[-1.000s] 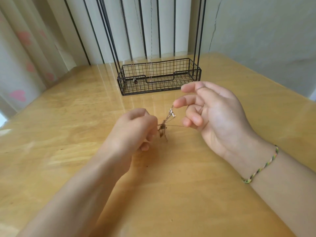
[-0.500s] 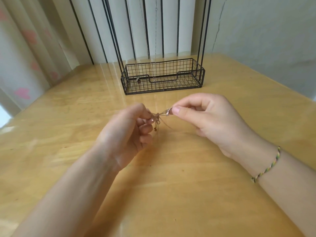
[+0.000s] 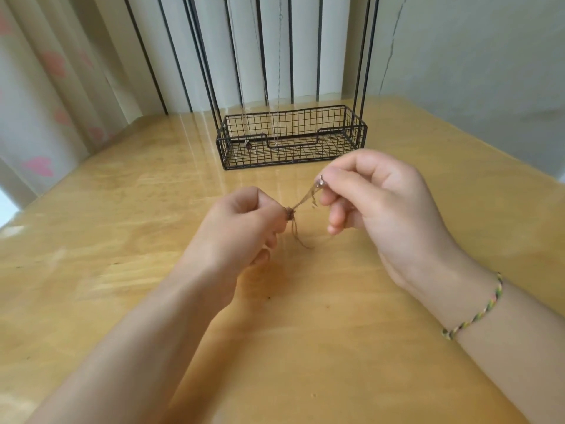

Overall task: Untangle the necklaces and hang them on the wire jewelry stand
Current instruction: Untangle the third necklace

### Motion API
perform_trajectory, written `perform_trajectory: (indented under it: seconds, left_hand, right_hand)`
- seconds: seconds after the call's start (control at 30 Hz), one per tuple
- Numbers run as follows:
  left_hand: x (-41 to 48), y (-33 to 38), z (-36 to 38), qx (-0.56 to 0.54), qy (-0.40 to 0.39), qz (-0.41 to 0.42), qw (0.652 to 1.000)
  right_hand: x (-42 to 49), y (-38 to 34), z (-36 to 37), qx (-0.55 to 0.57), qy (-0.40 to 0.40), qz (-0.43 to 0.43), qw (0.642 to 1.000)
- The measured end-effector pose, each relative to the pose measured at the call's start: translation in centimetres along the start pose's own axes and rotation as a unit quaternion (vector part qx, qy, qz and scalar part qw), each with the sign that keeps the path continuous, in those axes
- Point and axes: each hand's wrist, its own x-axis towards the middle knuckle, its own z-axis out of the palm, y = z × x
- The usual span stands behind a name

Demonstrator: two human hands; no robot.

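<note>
Necklaces (image 3: 302,201), tangled, in the pinch of left hand (image 3: 241,228) and right hand (image 3: 382,203) alike

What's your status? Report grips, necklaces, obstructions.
Left grip and right grip each pinch the tangled necklaces, stretched between them. Knotted, not yet hung. Wire jewelry stand beyond; nothing blocks it.

1. The necklaces (image 3: 301,201) are stretching taut as 1 brownish tangle between the left hand (image 3: 241,228) and the right hand (image 3: 376,197), with a knot sitting at the lower left end and loose strands dangling below it.
2. The black wire stand (image 3: 293,162) is standing upright behind them, well apart, with thin chains (image 3: 277,87) hanging down into its basket base.
</note>
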Motion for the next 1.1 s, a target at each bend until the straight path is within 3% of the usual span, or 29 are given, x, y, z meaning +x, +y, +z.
perform_trajectory:
  seconds: [0.1, 0.23, 0.43, 0.63, 0.77, 0.87, 0.93, 1.03, 1.1]
  left_hand:
    - [0.1, 0.2, -0.3, -0.112, -0.02, -0.023, 0.993]
    - [0.2, 0.4, -0.3, -0.182, -0.024, 0.004, 0.983]
    - [0.2, 0.3, -0.2, -0.153, 0.04, 0.059, 0.986]
    - [0.3, 0.2, -0.2, -0.12, 0.106, 0.097, 0.982]
    - [0.5, 0.2, -0.2, -0.201, 0.123, 0.061, 0.97]
    - [0.9, 0.3, -0.6, -0.305, 0.097, 0.027, 0.947]
    - [1.0, 0.0, -0.7, -0.262, 0.079, 0.029, 0.961]
    - [0.9, -0.6, -0.2, -0.056, 0.075, 0.072, 0.993]
    - [0.8, -1.0, 0.2, 0.085, 0.081, 0.126, 0.985]
  right_hand:
    - [0.0, 0.1, -0.1, -0.048, -0.044, 0.085, 0.994]
    - [-0.1, 0.3, -0.1, -0.108, -0.078, 0.123, 0.983]
    - [0.0, 0.7, -0.1, -0.216, -0.075, 0.067, 0.971]
    - [0.0, 0.1, -0.6, -0.239, -0.097, 0.05, 0.965]
    - [0.2, 0.4, -0.4, -0.278, -0.066, 0.038, 0.958]
    - [0.3, 0.8, -0.4, -0.203, -0.029, 0.052, 0.977]
    - [0.4, 0.6, -0.7, -0.121, -0.004, 0.079, 0.99]
    - [0.3, 0.1, -0.7, -0.031, 0.006, 0.105, 0.994]
    - [0.3, -0.3, -0.6, 0.021, 0.006, 0.11, 0.994]
